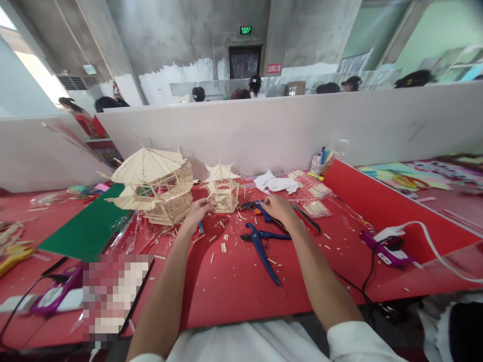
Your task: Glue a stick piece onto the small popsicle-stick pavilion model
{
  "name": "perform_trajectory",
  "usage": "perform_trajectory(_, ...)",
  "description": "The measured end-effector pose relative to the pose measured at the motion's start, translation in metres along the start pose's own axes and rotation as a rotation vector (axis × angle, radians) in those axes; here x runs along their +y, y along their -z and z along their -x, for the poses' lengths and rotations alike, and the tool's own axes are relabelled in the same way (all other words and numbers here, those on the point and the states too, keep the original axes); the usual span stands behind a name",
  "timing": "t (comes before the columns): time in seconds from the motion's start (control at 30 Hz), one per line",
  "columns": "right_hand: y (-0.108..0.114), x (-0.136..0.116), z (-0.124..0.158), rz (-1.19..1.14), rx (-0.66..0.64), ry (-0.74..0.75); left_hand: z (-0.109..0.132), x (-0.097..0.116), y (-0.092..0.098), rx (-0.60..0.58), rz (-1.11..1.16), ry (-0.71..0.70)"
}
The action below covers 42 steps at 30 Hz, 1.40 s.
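Note:
My left hand (200, 207) is at the left side of a small pavilion model (223, 193) built of thin wooden sticks. Its fingertips are pinched together beside the model's lower railing, and what they hold is too small to make out. To the right, my right hand (278, 207) is also closed, thumb against fingers, over blue-handled pliers (266, 213); its grip is unclear. Closer to me lies a blue cutter (260, 246) with spread handles. Short stick pieces (224, 247) are scattered between my arms. A larger stick pavilion (151, 186) stands left of my left hand.
Bundled sticks (317, 201) and white cloth (275, 182) lie at the back right, near a pen basket (319, 162). A red board (385, 206) and purple power strip (387, 249) are right. A green mat (86, 223) and a blurred flat device (116, 296) are left.

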State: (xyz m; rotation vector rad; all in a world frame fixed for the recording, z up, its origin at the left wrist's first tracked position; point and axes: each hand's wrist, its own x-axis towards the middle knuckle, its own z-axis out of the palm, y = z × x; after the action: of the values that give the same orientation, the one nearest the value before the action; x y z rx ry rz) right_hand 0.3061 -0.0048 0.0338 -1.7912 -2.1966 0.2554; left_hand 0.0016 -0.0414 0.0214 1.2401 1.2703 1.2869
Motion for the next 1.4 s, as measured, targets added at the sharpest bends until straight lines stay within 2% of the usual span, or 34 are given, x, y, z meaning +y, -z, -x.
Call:
perform_trajectory(0.13,0.0,0.006,0.001,0.123,-0.115,-0.046,0.0,0.001,0.0,0.013,0.035,0.006)
perform_trajectory(0.27,-0.002,0.005,0.001,0.161,-0.177,-0.053,0.003,0.004,-0.002,0.016,0.066,0.022)
perform_trajectory(0.5,-0.009,0.004,-0.003,0.214,-0.209,-0.038,0.005,0.005,-0.003,0.017,0.132,0.057)
perform_trajectory(0.63,-0.003,0.008,-0.003,0.157,-0.221,0.013,0.0,-0.001,-0.001,0.023,0.178,0.05)
perform_trajectory(0.93,0.024,0.015,0.004,-0.243,-0.171,0.075,-0.006,-0.008,0.002,0.013,0.15,0.018)
perform_trajectory(1.03,0.022,0.015,0.007,-0.475,-0.153,0.122,-0.006,-0.009,0.003,0.006,0.146,0.023)
perform_trajectory(1.17,0.015,0.008,0.008,-0.852,-0.218,0.225,-0.007,-0.008,0.003,0.01,0.165,0.016)
perform_trajectory(1.4,0.002,-0.016,0.007,-1.174,-0.16,0.374,-0.005,-0.004,0.003,0.013,0.197,0.014)
